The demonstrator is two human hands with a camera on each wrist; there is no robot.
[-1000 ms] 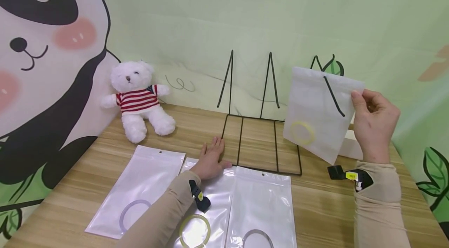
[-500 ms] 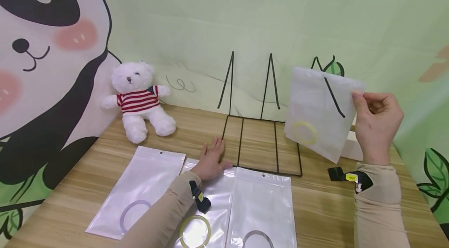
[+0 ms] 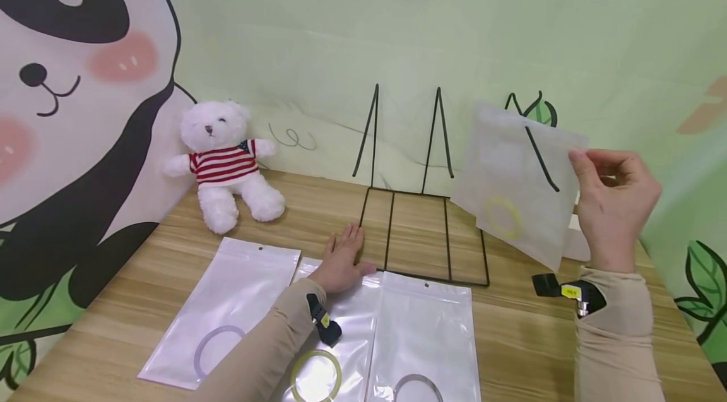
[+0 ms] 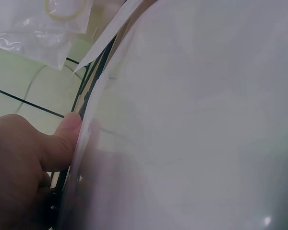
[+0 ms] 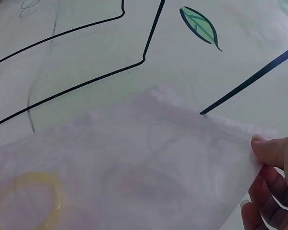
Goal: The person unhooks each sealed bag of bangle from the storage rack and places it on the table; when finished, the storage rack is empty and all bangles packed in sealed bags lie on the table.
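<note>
At the back right of the table, the wire rack (image 3: 447,238) carries a white pouch (image 3: 505,168), threaded near its top edge on the rightmost prong (image 3: 542,158). A further edge shows behind it; whether that is a second pouch cannot be told.

The left hand (image 3: 341,263) lies spread, grasping nothing evident, at the front left corner of the rack base. Hold it flat there as a brace, since the light frame could well tip or slide. The right hand (image 3: 616,200) pinches the pouch's upper right edge between thumb and fingers. Guide the pouch level along the slanted prong and avoid tugging at the film, which could tear. Check that the yellow ring (image 5: 57,201) in the pouch's lower part hangs free before releasing the pinch.

Surface and room: a pale green backdrop (image 3: 318,23) printed with leaves and a panda stands behind a wood-grain tabletop (image 3: 528,339). Three flat pouches (image 3: 426,339) lie along the near side, each showing a ring. A white plush bear (image 3: 227,162) in a striped shirt sits back left. A white block (image 3: 578,241) is partly hidden behind the right hand and pouch.
</note>
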